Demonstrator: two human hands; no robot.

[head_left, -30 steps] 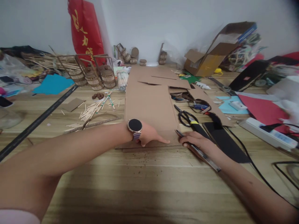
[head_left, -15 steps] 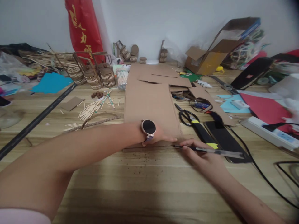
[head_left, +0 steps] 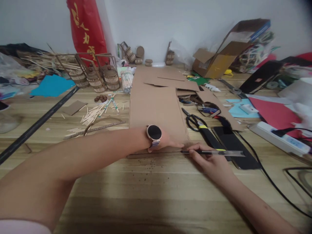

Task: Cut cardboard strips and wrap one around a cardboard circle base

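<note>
A sheet of brown cardboard [head_left: 153, 107] lies flat on the wooden table. My left hand [head_left: 168, 140], with a round watch on its wrist, rests on the sheet near its close edge. One finger stretches to the right; the other fingers are mostly hidden. My right hand [head_left: 209, 161] is closed round a pen [head_left: 219, 152] with a clear barrel. Its dark tip touches the right end of a thin dark line on the cardboard, just by my left fingertip. Beside my right hand are black-handled scissors [head_left: 196, 122], a black-and-yellow cutter [head_left: 208, 138] and a phone [head_left: 236, 148].
On the left lie loose sticks [head_left: 91, 115], a bowl of brown balls [head_left: 100, 98] and small lidded stick baskets [head_left: 111, 79]. A power strip [head_left: 280, 138] and its black cable [head_left: 258, 159] run along the right. An opened carton [head_left: 219, 57] stands behind.
The pen's rear end has swung slightly toward the left and up, while its tip stays near the same spot. My left hand keeps its place on the cardboard.
</note>
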